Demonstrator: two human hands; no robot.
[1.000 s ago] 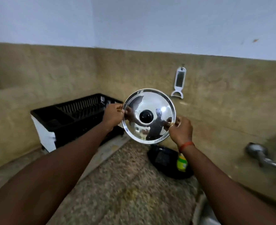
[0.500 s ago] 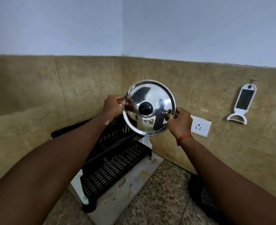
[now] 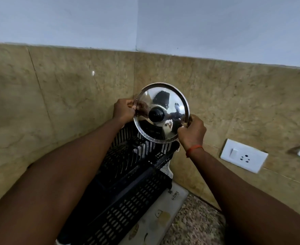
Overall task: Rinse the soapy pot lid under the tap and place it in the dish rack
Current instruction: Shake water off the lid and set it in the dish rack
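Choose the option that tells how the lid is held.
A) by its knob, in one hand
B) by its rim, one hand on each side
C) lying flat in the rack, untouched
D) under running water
B: the left hand and the right hand each grip the rim of the lid on opposite sides, and the knob is untouched.

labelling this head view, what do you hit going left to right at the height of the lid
left hand → pot lid → right hand → white wall socket. The dish rack lies below and overlaps the lid, so it is left out.
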